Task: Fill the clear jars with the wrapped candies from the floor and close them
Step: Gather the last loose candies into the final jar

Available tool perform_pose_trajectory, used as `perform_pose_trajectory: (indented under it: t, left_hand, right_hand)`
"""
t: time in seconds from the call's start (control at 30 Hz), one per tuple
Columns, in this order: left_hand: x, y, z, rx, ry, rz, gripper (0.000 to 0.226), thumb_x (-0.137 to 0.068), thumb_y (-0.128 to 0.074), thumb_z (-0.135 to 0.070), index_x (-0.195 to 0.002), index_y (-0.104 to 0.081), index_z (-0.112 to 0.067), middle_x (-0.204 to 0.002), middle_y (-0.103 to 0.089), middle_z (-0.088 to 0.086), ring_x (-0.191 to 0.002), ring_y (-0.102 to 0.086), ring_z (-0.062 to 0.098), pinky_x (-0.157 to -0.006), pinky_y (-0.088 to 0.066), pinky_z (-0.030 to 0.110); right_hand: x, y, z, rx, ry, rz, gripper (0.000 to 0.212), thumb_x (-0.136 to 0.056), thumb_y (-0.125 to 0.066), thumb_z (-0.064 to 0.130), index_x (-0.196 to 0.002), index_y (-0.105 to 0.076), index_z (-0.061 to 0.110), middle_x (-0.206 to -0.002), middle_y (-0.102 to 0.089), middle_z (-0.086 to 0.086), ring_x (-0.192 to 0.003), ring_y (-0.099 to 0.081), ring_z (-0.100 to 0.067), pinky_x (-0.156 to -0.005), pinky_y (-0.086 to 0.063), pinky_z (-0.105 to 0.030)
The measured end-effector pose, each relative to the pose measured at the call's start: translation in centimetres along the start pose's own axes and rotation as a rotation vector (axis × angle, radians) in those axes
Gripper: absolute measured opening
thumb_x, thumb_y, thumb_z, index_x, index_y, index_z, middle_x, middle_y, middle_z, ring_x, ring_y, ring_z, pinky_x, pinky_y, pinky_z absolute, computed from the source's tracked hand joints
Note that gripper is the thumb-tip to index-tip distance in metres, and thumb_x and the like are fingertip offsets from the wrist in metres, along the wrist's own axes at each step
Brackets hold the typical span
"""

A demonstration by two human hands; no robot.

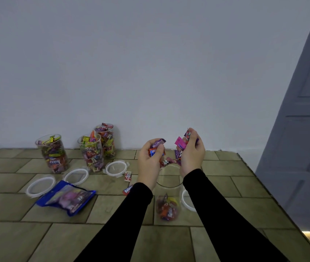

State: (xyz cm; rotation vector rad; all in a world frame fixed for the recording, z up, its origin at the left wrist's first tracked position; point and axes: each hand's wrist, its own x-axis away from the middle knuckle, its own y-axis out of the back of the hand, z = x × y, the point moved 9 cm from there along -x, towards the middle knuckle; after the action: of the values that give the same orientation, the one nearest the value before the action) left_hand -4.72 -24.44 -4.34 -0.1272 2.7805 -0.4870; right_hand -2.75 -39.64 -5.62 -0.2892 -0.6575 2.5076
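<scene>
- Head view, looking down over both forearms in black sleeves to a tiled floor [112, 233] by a pale wall.
- Left hand [149, 159]: fingers curled round a clutch of wrapped candies, a purple wrapper [159, 142] on top.
- Right hand [192, 152]: curled likewise round several candies, a pink wrapper [180, 144] sticking out toward the left hand.
- Open jar [167, 197]: upright on the floor directly beneath and between the two hands, with only a shallow layer of candies at the bottom; its mouth lies just under the wrists.
- One or two candies [166, 161] appear to be dropping from between the palms toward the mouth, though blur makes this uncertain.
- Step in hand, by my reckoning: releasing the handfuls into the jar. Done well, both hands stay centred over the mouth and loosen gradually, so that nothing bounces off the rim.
- Three filled jars [91, 152] stand by the wall, uncapped; white-rimmed lids [40, 186] lie on the floor before them, and another lid [187, 200] rests just beside the open jar.
- Blue pouch [66, 197] lies at the left; stray candies [128, 176] remain on the floor near the left wrist.
</scene>
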Motion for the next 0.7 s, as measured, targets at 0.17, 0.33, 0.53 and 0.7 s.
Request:
perform_pose_trajectory:
  t: [0.17,0.33,0.53,0.7]
  left_hand:
    - [0.0,-0.3,0.4,-0.013,0.028,0.026,0.013,-0.096,-0.053,-0.003,-0.096,-0.065,-0.011,-0.075,-0.054,0.003,-0.061,-0.05,0.012,-0.049,-0.054,0.028]
    - [-0.4,-0.2,1.1,-0.074,0.025,0.033,0.014,-0.092,-0.059,-0.003,-0.09,-0.066,-0.015,-0.076,-0.063,-0.003,-0.071,-0.056,0.019,-0.067,-0.051,0.039]
    - [-0.3,-0.6,0.4,-0.163,-0.074,0.084,0.004,-0.073,-0.061,-0.014,-0.076,-0.064,-0.012,-0.066,-0.059,-0.002,-0.063,-0.052,0.015,-0.059,-0.044,0.027]
    - [-0.3,-0.7,0.4,-0.192,-0.113,0.107,0.01,-0.074,-0.06,-0.014,-0.079,-0.063,-0.006,-0.064,-0.059,-0.006,-0.061,-0.052,0.011,-0.059,-0.044,0.021]
  right_hand:
    - [-0.2,0.7,-0.9,0.002,-0.018,-0.017,0.029,-0.099,-0.045,0.042,-0.102,-0.066,0.022,-0.086,-0.057,-0.001,-0.074,-0.052,-0.022,-0.055,-0.044,-0.028]
    - [-0.6,0.7,-1.3,0.018,-0.012,-0.022,0.031,-0.099,-0.045,0.04,-0.104,-0.067,0.018,-0.084,-0.057,0.0,-0.077,-0.052,-0.021,-0.063,-0.045,-0.032]
    - [-0.8,0.5,-1.4,0.026,-0.033,-0.007,0.027,-0.099,-0.045,0.04,-0.095,-0.066,0.024,-0.077,-0.055,0.002,-0.073,-0.049,-0.021,-0.059,-0.043,-0.028]
    - [-0.6,0.4,-1.3,0.03,-0.034,-0.002,0.026,-0.099,-0.045,0.04,-0.09,-0.066,0.027,-0.074,-0.054,0.005,-0.066,-0.05,-0.017,-0.058,-0.043,-0.03]
